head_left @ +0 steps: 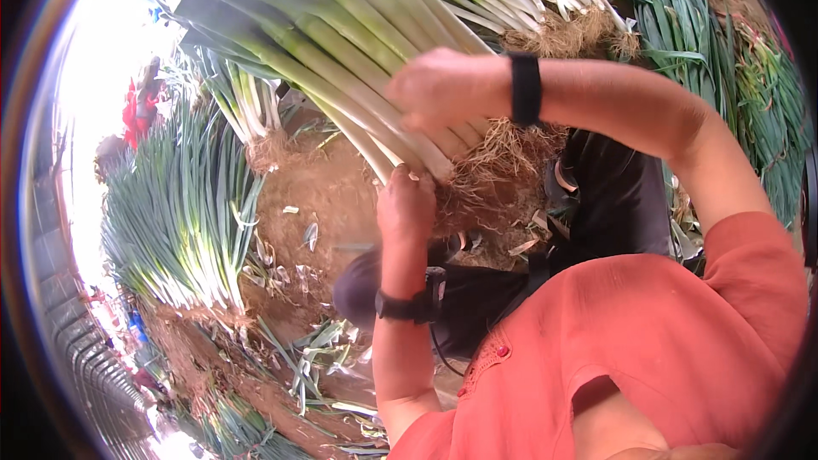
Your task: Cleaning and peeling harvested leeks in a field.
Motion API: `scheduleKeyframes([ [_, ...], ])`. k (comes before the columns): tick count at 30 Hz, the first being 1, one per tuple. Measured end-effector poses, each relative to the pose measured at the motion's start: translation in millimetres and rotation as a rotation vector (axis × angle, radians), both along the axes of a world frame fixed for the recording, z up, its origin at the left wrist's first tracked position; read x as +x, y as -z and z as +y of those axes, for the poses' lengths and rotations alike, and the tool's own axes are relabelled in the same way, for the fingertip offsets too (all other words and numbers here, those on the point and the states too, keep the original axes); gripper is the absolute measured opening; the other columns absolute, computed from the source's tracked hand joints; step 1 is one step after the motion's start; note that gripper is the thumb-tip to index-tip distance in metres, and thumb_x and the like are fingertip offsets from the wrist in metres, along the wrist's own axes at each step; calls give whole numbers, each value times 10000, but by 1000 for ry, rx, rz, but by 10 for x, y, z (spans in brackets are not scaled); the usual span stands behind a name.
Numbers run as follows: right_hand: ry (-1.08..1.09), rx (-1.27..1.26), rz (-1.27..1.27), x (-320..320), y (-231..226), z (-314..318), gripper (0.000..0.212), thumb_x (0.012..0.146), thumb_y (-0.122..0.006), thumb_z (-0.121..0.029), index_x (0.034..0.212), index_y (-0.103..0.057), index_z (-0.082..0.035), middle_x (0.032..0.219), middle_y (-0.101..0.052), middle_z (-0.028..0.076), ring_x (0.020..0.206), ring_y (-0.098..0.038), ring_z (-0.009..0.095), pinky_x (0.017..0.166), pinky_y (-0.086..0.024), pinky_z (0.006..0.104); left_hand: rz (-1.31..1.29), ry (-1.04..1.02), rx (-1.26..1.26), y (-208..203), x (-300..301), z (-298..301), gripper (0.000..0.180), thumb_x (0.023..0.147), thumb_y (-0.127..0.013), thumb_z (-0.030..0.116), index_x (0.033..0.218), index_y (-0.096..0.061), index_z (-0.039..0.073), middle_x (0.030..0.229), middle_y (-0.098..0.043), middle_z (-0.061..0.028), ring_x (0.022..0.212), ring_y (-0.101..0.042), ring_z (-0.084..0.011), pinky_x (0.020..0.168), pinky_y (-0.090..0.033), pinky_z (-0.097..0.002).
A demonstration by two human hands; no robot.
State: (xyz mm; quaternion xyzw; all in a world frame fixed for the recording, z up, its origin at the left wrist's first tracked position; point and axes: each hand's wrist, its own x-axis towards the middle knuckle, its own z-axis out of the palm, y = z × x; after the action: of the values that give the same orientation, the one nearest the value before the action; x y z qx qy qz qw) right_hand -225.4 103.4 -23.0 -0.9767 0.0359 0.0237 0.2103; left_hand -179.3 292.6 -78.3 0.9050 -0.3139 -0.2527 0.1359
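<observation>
Head view: the step appears to be gathering the leeks (pixel 354 55), which slant above the soil (pixel 298 177). The left hand's (pixel 406 211) fingers grasp stalk bases at the leeks' lower edge; the right hand (pixel 445 89) lies across the leeks, blurred, grip undeterminable. The next move likely calls for levelling the bases. Shafts are smooth, cylindrical; roots (pixel 511 149) wiry, tangled.

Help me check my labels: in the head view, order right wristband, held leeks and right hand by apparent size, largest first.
1. Held leeks
2. Right hand
3. Right wristband
</observation>
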Motion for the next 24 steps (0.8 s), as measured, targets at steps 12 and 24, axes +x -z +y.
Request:
scheduleKeyframes([
  [12, 247, 194, -24, 160, -926, -1263, 369, 847, -552, -309, 909, -604, 50, 645, -617, 108, 540, -589, 174, 485, -506, 299, 47, 94, 106, -233, -19, -165, 352, 794, -555, 213, 1009, -547, -66, 950, -608, -316, 942, -581, -458, 850, -454, -493],
  [24, 321, -62, 396, -861, 266, -859, 253, 735, -640, -250, 807, -664, -9, 771, -652, 170, 766, -643, 327, 680, -519, 406, -90, 130, 69, -474, -417, -232, 357, 874, -542, 349, 1065, -543, 47, 977, -636, -228, 887, -608, -418, 765, -478, -473],
])
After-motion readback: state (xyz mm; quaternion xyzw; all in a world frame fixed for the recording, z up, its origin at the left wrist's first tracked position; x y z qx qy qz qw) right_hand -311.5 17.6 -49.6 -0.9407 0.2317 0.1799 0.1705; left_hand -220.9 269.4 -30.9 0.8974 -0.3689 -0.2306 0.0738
